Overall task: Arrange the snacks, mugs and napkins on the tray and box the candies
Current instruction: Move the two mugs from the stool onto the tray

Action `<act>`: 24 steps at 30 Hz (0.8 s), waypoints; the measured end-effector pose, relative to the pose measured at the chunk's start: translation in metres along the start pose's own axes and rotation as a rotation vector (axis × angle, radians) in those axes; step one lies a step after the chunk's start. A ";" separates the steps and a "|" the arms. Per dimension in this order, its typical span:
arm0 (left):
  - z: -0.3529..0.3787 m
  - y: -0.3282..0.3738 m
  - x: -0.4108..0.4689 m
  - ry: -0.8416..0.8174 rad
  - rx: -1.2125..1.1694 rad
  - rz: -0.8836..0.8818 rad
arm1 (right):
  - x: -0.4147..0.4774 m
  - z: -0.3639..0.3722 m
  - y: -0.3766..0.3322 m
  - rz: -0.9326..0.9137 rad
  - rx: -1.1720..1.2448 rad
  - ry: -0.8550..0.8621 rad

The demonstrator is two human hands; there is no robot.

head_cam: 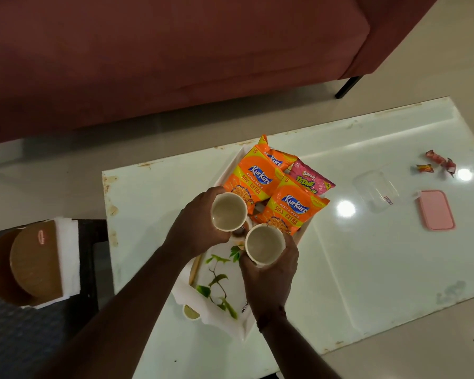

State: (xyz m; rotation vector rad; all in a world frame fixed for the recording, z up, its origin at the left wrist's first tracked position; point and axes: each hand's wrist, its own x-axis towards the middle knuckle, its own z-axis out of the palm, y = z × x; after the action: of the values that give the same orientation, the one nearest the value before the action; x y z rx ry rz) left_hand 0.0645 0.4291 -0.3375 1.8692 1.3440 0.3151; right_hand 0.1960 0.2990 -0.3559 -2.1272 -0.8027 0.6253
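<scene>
A white tray with a leaf print lies on the glass table. Orange Kurkure packets and a pink Bingo packet fill its far end. My left hand grips one cream mug over the tray's middle. My right hand grips a second cream mug just beside it. Both mugs look empty inside. Wrapped candies lie at the table's far right, near a clear plastic box and its pink lid. White napkins sit on a side stand to the left.
A dark red sofa stands beyond the table. Brown round plates rest on the napkins on the dark stand at left. A small round object sits by the tray's near handle. The glass table top shows bright light reflections.
</scene>
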 end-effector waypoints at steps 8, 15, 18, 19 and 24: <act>-0.029 -0.010 -0.050 0.067 -0.051 -0.047 | -0.009 -0.009 -0.014 -0.127 -0.111 0.044; -0.102 -0.027 -0.151 0.440 -0.049 -0.074 | -0.047 0.011 -0.062 -0.393 -0.130 0.094; -0.134 -0.040 -0.194 0.613 0.000 -0.107 | -0.075 0.033 -0.088 -0.466 -0.079 -0.008; -0.143 -0.046 -0.208 0.655 0.012 -0.128 | -0.085 0.041 -0.095 -0.492 -0.073 -0.046; -0.179 -0.074 -0.258 0.926 0.233 -0.167 | -0.131 0.085 -0.127 -0.605 -0.037 -0.275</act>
State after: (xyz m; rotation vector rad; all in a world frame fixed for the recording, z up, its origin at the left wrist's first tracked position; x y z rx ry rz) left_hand -0.1994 0.2920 -0.2123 1.8338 2.2016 1.0616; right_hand 0.0087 0.3116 -0.2834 -1.7107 -1.5371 0.5755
